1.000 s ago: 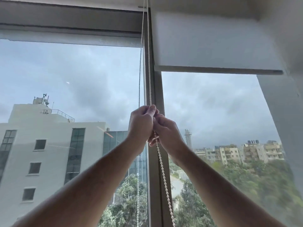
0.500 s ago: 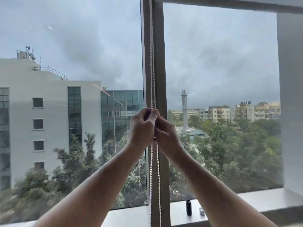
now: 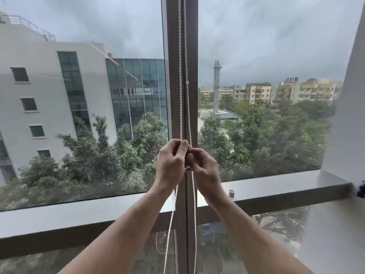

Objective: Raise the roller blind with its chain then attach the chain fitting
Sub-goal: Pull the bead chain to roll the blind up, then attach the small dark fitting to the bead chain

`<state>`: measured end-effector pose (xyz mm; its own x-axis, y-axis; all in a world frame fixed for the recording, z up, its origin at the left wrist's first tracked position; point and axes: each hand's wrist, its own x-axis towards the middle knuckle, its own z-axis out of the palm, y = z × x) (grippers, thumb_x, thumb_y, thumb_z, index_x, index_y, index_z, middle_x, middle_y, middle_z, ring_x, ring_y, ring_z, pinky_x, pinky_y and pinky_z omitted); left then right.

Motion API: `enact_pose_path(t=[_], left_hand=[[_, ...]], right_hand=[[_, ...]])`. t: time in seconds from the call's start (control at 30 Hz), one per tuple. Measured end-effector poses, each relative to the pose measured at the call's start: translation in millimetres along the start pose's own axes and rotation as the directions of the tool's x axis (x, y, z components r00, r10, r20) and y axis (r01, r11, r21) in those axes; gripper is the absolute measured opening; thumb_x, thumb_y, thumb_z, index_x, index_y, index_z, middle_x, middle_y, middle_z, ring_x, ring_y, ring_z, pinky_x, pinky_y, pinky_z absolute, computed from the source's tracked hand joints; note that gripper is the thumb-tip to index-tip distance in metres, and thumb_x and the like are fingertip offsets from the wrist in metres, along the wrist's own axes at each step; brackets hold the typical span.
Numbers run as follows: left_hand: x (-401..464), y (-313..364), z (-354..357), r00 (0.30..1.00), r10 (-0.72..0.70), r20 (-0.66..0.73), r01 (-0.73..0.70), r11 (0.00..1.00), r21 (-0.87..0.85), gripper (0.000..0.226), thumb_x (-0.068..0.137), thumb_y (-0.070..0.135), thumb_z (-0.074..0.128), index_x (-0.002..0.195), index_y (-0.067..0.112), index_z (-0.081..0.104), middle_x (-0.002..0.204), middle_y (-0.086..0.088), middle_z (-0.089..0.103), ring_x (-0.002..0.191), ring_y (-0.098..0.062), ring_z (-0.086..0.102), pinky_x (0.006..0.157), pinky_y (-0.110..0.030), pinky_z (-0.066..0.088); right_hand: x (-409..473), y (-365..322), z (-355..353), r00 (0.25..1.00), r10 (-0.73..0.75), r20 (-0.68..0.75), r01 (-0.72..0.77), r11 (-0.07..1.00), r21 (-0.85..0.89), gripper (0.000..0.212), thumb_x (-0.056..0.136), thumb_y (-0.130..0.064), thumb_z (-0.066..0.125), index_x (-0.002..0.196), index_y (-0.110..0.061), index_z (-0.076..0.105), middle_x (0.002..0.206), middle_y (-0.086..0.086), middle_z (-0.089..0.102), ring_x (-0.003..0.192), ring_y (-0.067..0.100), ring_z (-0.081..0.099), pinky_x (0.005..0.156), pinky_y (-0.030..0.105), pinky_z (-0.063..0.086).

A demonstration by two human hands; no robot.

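A white bead chain (image 3: 180,76) hangs in two strands down the brown window mullion (image 3: 192,56). The right strand carries a small connector (image 3: 187,82) partway up. My left hand (image 3: 171,163) pinches the left strand between thumb and fingers at about sill height. My right hand (image 3: 203,167) is closed right beside it, fingertips touching the left hand, with the right strand running through its grip. Both strands continue below my hands (image 3: 194,224). The roller blind itself is out of view above.
A grey window sill (image 3: 276,186) runs across behind my hands, with a small metal cylinder (image 3: 231,193) standing on it just right of my right wrist. A white wall (image 3: 351,135) closes the right side. A dark object (image 3: 361,191) sits at the sill's right end.
My view has tipped downward: the raised blind has left the top of the frame and the sill has come in. Both hands have come down the chain, still held together.
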<state>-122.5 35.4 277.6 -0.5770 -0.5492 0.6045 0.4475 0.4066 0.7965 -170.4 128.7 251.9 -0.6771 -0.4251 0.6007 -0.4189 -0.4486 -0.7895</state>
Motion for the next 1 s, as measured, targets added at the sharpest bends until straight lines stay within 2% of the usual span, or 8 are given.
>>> enact_pose_path(t=[0.07, 0.2, 0.3, 0.4, 0.57, 0.7, 0.9, 1.0], left_hand=[[-12, -19, 0, 0.999, -0.035, 0.015, 0.035, 0.999, 0.004, 0.024, 0.092, 0.036, 0.057, 0.078, 0.02, 0.068, 0.074, -0.004, 0.072, 0.068, -0.018, 0.068, 0.064, -0.043, 0.058], [-36, -55, 0, 0.995, -0.092, 0.042, 0.09, 0.995, 0.051, 0.021, 0.097, 0.027, 0.058, 0.079, 0.021, 0.069, 0.075, -0.002, 0.074, 0.074, -0.022, 0.072, 0.072, -0.041, 0.059], [-55, -80, 2, 0.987, -0.145, 0.073, 0.14, 0.988, 0.064, 0.02, 0.098, 0.02, 0.059, 0.081, 0.019, 0.069, 0.074, -0.001, 0.074, 0.074, -0.017, 0.071, 0.073, -0.034, 0.058], [-74, -103, 6, 0.976, -0.192, 0.104, 0.184, 0.979, 0.082, 0.018, 0.098, 0.018, 0.06, 0.082, 0.019, 0.069, 0.074, 0.0, 0.074, 0.073, -0.016, 0.071, 0.074, -0.036, 0.058], [-95, -133, 13, 0.958, -0.254, 0.135, 0.242, 0.965, 0.1, 0.016, 0.096, 0.024, 0.063, 0.082, 0.023, 0.069, 0.075, 0.0, 0.075, 0.075, -0.019, 0.071, 0.074, -0.037, 0.058], [-109, -150, 19, 0.939, -0.312, 0.141, 0.303, 0.949, 0.081, 0.018, 0.095, 0.025, 0.065, 0.079, 0.025, 0.072, 0.074, 0.0, 0.075, 0.07, -0.013, 0.068, 0.07, -0.031, 0.055], [-131, -165, 29, 0.908, -0.396, 0.137, 0.394, 0.918, 0.046, 0.022, 0.092, 0.02, 0.069, 0.078, 0.034, 0.078, 0.07, 0.0, 0.075, 0.063, -0.012, 0.067, 0.066, -0.032, 0.054], [-143, -168, 31, 0.892, -0.423, 0.16, 0.426, 0.905, 0.017, 0.02, 0.091, 0.018, 0.07, 0.08, 0.033, 0.078, 0.072, -0.003, 0.076, 0.066, -0.014, 0.069, 0.069, -0.045, 0.057]], right_hand=[[-13, 16, -9, 0.998, 0.014, -0.058, -0.015, 1.0, -0.027, 0.01, 0.099, -0.002, 0.057, 0.103, -0.004, 0.067, 0.085, 0.004, 0.077, 0.078, 0.013, 0.073, 0.069, 0.023, 0.055], [-35, 51, -30, 0.986, 0.054, -0.157, -0.074, 0.99, -0.12, 0.014, 0.095, -0.008, 0.063, 0.092, -0.02, 0.068, 0.08, 0.005, 0.076, 0.077, 0.021, 0.072, 0.067, 0.032, 0.057], [-51, 80, -47, 0.965, 0.139, -0.222, -0.174, 0.974, -0.148, 0.019, 0.096, -0.005, 0.062, 0.09, -0.022, 0.068, 0.076, 0.003, 0.075, 0.075, 0.02, 0.071, 0.068, 0.039, 0.057], [-66, 104, -63, 0.937, 0.221, -0.271, -0.272, 0.947, -0.169, 0.023, 0.096, -0.007, 0.062, 0.085, -0.026, 0.069, 0.075, 0.002, 0.075, 0.074, 0.018, 0.07, 0.068, 0.037, 0.055], [-77, 133, -89, 0.893, 0.313, -0.323, -0.402, 0.878, -0.261, 0.014, 0.096, -0.009, 0.06, 0.095, -0.021, 0.066, 0.081, 0.005, 0.074, 0.074, 0.016, 0.067, 0.068, 0.033, 0.053], [-69, 148, -108, 0.878, 0.291, -0.381, -0.445, 0.791, -0.419, 0.004, 0.096, -0.02, 0.062, 0.099, -0.022, 0.064, 0.086, -0.004, 0.068, 0.081, 0.014, 0.064, 0.067, 0.018, 0.046], [-37, 165, -120, 0.862, 0.282, -0.421, -0.479, 0.723, -0.498, 0.03, 0.093, -0.019, 0.064, 0.121, -0.008, 0.059, 0.101, 0.007, 0.064, 0.093, 0.023, 0.062, 0.084, 0.033, 0.05], [-21, 175, -122, 0.86, 0.294, -0.417, -0.497, 0.669, -0.553, 0.041, 0.093, -0.02, 0.067, 0.129, -0.004, 0.055, 0.114, 0.011, 0.062, 0.093, 0.024, 0.062, 0.089, 0.036, 0.049]])
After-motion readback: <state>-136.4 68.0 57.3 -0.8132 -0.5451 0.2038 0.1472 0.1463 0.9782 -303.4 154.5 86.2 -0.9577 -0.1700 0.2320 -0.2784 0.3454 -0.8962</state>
